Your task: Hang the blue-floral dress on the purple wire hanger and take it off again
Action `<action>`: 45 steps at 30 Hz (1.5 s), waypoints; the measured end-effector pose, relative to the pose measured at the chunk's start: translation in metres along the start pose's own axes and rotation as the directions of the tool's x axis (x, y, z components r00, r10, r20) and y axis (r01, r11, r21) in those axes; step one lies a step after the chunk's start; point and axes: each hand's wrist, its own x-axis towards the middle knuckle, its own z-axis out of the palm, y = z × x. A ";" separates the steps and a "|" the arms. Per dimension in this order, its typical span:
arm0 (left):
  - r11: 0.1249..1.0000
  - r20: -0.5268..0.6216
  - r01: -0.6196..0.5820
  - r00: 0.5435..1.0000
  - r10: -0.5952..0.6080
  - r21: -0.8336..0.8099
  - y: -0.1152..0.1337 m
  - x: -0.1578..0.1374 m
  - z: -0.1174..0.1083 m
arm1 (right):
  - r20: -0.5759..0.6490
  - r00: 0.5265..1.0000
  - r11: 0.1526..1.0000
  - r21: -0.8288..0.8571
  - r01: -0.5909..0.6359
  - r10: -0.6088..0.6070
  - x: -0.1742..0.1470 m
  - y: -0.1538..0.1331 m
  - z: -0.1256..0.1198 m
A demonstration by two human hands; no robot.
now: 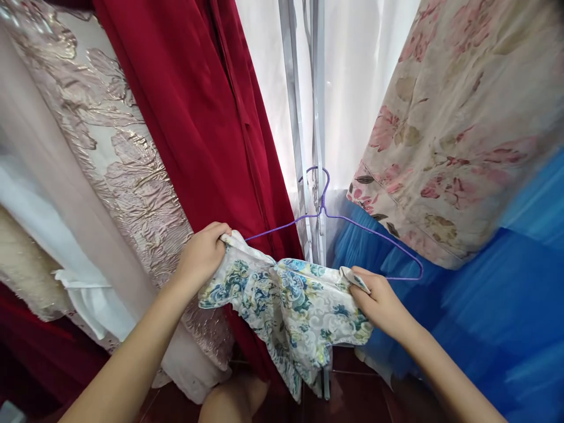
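A white garment with a blue, green and yellow floral print (pixel 304 299) is stretched between my two hands. My left hand (pixel 205 252) is closed around its upper left corner. At the opposite upper corner, my right hand (pixel 374 296) grips the folded edge. Just behind the cloth is a purple wire hanger (pixel 368 226), hook upward; its left end runs behind the garment near my left hand, and its right end sticks out past my right hand. Whether either hand also holds the hanger is hidden.
On the left hang a long red garment (pixel 211 117), a pink-gold brocade garment (pixel 132 153) and pale ones. A pink floral garment (pixel 453 135) and blue tulle (pixel 489 294) hang right. Metal poles (pixel 319 117) stand before a white curtain (pixel 361 76). The tiled floor (pixel 356 393) is dark red.
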 end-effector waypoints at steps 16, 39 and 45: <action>0.995 -0.088 -0.042 0.995 0.050 0.090 0.015 0.025 0.003 | 0.025 1.000 0.999 0.048 0.011 -0.012 -0.005 -0.005 0.016; 0.936 -0.147 -0.155 0.983 0.113 -0.315 0.070 0.011 0.057 | -0.659 0.745 0.981 -0.059 -0.184 0.100 -0.012 0.035 -0.049; 0.930 -0.095 -0.131 0.990 0.104 -0.344 0.068 0.004 0.063 | -0.660 0.748 0.934 -0.310 -0.179 -0.075 -0.008 0.035 -0.068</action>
